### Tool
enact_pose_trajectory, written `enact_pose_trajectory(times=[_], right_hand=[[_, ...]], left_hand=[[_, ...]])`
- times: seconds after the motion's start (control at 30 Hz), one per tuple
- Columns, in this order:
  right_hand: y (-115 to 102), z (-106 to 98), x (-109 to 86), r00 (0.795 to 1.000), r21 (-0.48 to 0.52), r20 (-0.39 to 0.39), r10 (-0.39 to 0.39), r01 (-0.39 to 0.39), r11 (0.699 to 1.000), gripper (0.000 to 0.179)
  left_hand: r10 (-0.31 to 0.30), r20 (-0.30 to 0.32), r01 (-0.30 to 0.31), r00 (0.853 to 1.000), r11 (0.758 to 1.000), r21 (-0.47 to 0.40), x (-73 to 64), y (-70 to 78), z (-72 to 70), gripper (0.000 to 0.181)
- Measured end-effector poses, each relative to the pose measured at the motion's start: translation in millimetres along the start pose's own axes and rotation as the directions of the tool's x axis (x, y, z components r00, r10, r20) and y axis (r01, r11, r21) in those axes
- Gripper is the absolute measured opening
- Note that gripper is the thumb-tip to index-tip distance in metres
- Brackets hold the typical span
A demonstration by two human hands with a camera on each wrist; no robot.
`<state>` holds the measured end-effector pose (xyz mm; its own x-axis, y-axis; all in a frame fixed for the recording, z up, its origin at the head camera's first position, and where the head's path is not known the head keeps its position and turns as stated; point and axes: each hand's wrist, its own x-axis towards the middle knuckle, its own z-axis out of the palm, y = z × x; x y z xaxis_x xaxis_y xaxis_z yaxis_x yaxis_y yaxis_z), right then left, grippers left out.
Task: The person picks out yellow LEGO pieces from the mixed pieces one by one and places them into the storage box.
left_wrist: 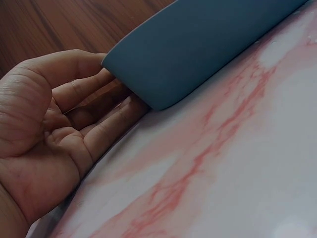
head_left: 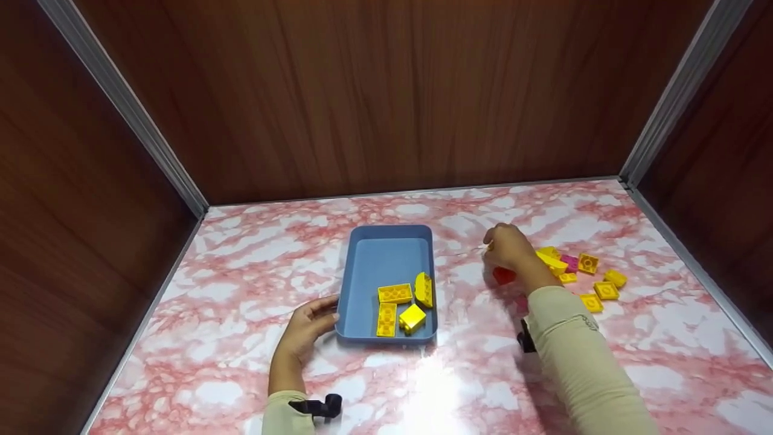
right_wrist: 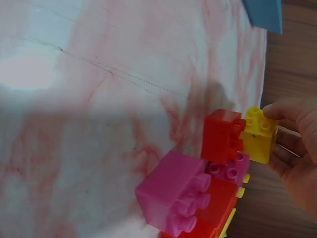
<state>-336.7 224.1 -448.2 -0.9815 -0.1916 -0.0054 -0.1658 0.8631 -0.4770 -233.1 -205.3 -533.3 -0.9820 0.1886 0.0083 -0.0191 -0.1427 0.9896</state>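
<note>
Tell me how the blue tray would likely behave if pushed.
The blue tray should keep its shape, as its walls look straight and firm. Low-sided and broad, it would probably slide rather than tip, perhaps easily, since the tabletop shows a glossy glare. The yellow pieces in its near half seem loose, so they might shift.

We see a table (head_left: pixel 199 344) with a glossy top marbled in red and white. On it we find a blue tray (head_left: pixel 389 257) and, to its right, scattered yellow, pink and red blocks (head_left: pixel 606 290).
</note>
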Motion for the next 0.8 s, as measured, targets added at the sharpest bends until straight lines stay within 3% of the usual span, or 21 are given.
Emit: enact_pose_trajectory(times=[0.23,0.4,0.63,0.8], right_hand=[[-14.4,0.4,-6.8,0.992,0.025,-0.062,-0.113,0.115,0.993,0.026],[-25.2,4.2,-11.8,0.959,-0.018,-0.144,-0.245,0.245,0.969,0.021],[-47.3,9.5,-15.7,0.907,-0.100,-0.180,-0.381,0.368,0.924,0.018],[-70.3,12.6,-18.9,0.901,-0.115,-0.157,-0.404,0.389,0.914,0.018]], left_hand=[[0.000,0.018,0.000,1.000,1.000,0.016,0.4,0.7,-1.0,0.050],[0.010,0.024,-0.010,1.000,1.000,0.007,1.0,0.6,-0.8,0.050],[0.001,0.010,-0.001,1.000,1.000,0.001,0.2,-0.1,-0.8,0.051],[0.001,0.011,-0.001,1.000,1.000,-0.004,0.5,0.7,-0.3,0.051]])
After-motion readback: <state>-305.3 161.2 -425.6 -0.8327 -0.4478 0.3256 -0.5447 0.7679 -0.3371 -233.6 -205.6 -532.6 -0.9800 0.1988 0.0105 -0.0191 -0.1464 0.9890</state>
